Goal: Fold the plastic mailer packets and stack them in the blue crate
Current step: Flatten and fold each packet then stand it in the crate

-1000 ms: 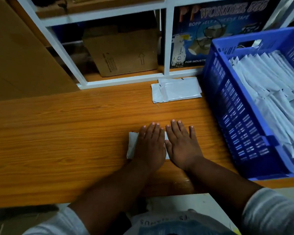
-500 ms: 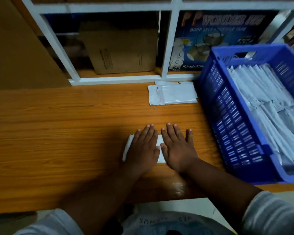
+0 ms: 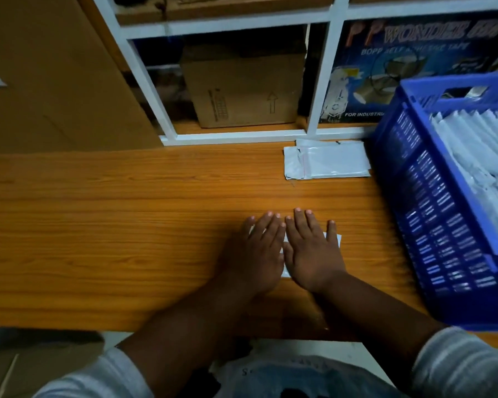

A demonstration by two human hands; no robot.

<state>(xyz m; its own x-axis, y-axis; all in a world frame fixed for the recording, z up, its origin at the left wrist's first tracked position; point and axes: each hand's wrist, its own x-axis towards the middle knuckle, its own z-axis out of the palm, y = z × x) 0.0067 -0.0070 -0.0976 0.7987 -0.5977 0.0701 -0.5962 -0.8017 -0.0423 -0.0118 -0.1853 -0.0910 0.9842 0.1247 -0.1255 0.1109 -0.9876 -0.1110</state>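
Both of my hands lie flat, side by side, on a folded white mailer packet (image 3: 338,240) near the front edge of the wooden table. My left hand (image 3: 256,254) and my right hand (image 3: 311,251) press it down with straight fingers and hide most of it; only slivers show at the right and between the hands. A small pile of flat white mailer packets (image 3: 328,162) lies at the back of the table. The blue crate (image 3: 431,202) stands at the right, holding several folded white packets (image 3: 477,150) in rows.
A white shelf frame (image 3: 236,137) runs along the back of the table, with a cardboard box (image 3: 242,90) and a printed tape carton (image 3: 385,67) behind it. A large cardboard sheet (image 3: 49,81) leans at the left. A plastic bag (image 3: 285,377) lies in my lap below the table edge.
My hands have slid to the right over the packet; its left end is now covered and its right end shows beside my right hand.
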